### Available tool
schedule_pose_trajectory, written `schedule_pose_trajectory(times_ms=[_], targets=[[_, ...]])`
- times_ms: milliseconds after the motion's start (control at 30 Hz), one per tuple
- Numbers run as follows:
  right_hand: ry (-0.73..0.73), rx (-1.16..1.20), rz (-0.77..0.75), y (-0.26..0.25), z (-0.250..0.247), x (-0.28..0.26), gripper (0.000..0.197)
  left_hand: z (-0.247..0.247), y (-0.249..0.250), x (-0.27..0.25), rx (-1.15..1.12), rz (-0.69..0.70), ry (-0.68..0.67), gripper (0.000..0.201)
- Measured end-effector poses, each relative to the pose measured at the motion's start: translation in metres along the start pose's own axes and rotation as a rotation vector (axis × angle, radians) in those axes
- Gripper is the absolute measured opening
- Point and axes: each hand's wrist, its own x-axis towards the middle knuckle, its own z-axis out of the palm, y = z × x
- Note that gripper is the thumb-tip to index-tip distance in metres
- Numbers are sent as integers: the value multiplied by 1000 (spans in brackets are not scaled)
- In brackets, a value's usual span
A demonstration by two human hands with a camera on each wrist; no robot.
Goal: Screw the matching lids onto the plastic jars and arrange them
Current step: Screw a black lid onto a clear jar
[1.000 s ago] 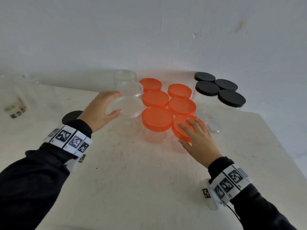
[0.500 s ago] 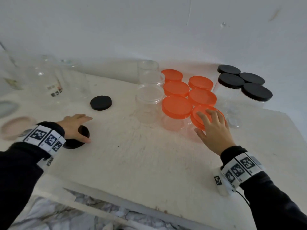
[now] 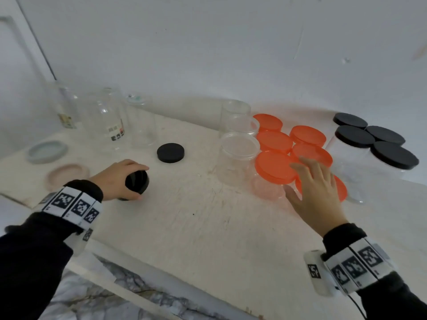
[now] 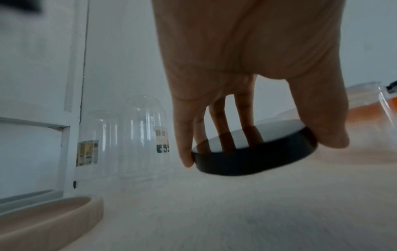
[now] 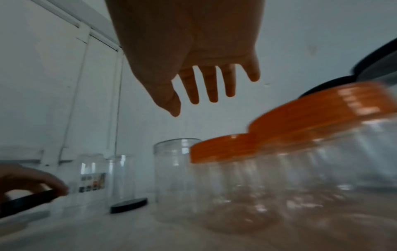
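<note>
My left hand (image 3: 122,179) grips a black lid (image 3: 136,183) by its rim, tilted and lifted just off the white table; in the left wrist view the fingers (image 4: 187,152) and thumb pinch the black lid (image 4: 253,152) at both sides. My right hand (image 3: 316,190) hovers with spread fingers above the nearest orange-lidded jar (image 3: 342,190), and in the right wrist view the hand (image 5: 193,81) holds nothing. Several orange-lidded jars (image 3: 275,167) stand in a block. Three lidless clear jars (image 3: 238,155) stand in a row to their left. Another black lid (image 3: 170,152) lies flat.
Several black-lidded jars (image 3: 355,137) stand at the back right. Tall clear glasses (image 3: 108,116) stand at the back left. A grey round lid (image 3: 47,151) and a pink one (image 3: 67,174) lie at the left. The table's front edge (image 3: 161,289) runs diagonally near me.
My left hand left the lidless jar, went left to a black lid and now has it gripped and tilted up. My right hand has lifted off the orange lid.
</note>
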Motion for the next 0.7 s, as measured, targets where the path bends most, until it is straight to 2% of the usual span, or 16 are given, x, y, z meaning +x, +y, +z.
schedule_pose_trajectory(times_ms=[100,300,433,567,700], targets=[[53,142,-133,-41,0,16,41,-17,-10,-8,-117,120,147,74],[-108,263,-305,-138,24,58,38,-60,-38,-23,-203,263,365,78],[-208,262,-370,-200,40,98,40,-89,-68,-28,-240,273,496,76],[-226,289,-337,-250,61,146,40,-105,-102,-27,-284,269,521,77],[-187,252,-271,-286,81,188,51,-112,-132,-24,-317,296,502,76]])
